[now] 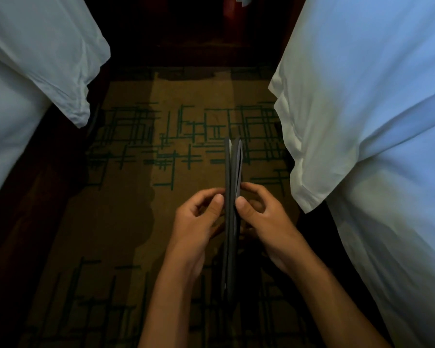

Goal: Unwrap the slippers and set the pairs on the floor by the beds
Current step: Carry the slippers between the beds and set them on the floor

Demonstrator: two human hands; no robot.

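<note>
Dark grey flat slippers (pixel 232 197), a pair pressed sole to sole and held on edge, sit at about 5 o'clock from frame centre, toes pointing to 12 o'clock, above the carpet. Left hand (pixel 199 219) pinches the left face of the pair between thumb and fingertips; other fingers curled loosely. Right hand (pixel 263 217) pinches the right face the same way, thumb on the near edge, fingers bent behind. Top ends of the slippers gape a little, thin pale strip showing between layers; wrapper cannot be made out in the dim light. Brown carpet (pixel 136 222) with dark green line pattern runs between two beds. White bedding of left bed (pixel 30 71) at 10 o'clock, white bedding of right bed (pixel 374 121) at 2 o'clock. Dark wooden furniture (pixel 186 26) at 12 o'clock, detail lost in shadow.
</note>
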